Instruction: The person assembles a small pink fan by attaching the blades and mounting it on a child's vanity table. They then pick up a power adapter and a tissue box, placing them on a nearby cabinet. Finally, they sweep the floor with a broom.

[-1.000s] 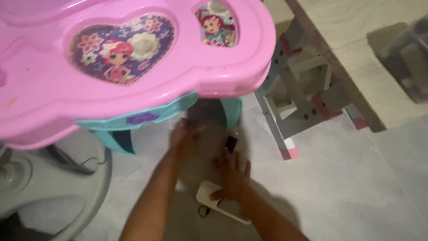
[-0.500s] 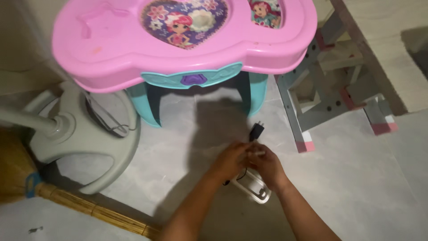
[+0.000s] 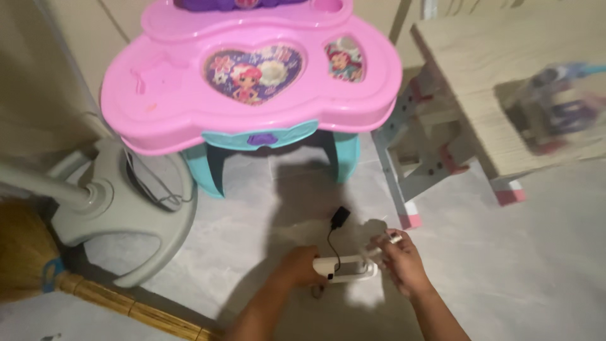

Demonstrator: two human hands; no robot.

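The left hand grips one end of a white charger whose long axis runs sideways toward the right hand. The right hand's fingers pinch a small white plug, and the charger's black plug dangles on its cord just above, pointing away from both hands.

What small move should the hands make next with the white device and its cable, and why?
Probably the right hand should bring its small white connector toward the white device, which the left hand steadies on the floor. The connector sits just apart from the device, and the black plug on its thin cable lies loose beyond it.
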